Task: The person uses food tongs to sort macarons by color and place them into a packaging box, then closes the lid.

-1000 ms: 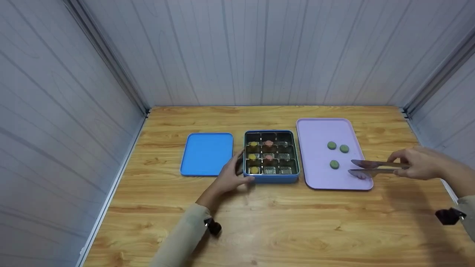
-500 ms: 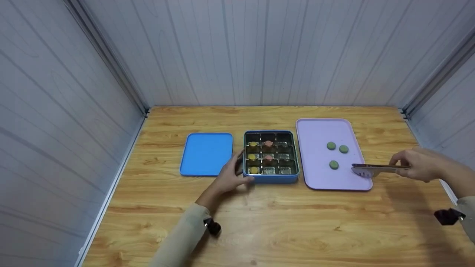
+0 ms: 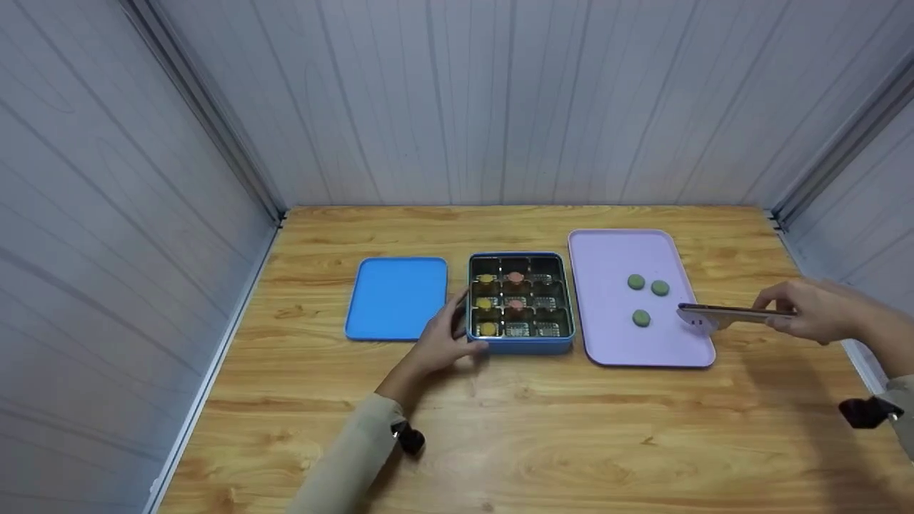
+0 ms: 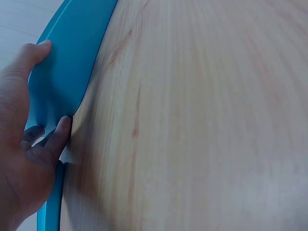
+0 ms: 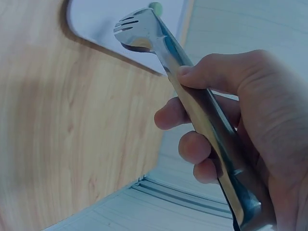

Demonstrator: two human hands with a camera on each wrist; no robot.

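Nearest, the left hand [image 3: 441, 341] rests against the near-left corner of the blue tin [image 3: 520, 303], thumb on its left wall and fingers loosely curved at the front wall, the tin sitting on the wooden table [image 3: 500, 428] with yellow and pink sweets in its compartments. Right of it, the right hand [image 3: 810, 308] grips metal tongs [image 3: 728, 313] squeezed narrow, their slotted tips over the lilac tray [image 3: 607, 343] just right of three green sweets [image 3: 641, 318]. Farther left lies the blue lid [image 3: 396, 298], flat beside the tin.

No readable text or labels appear anywhere.
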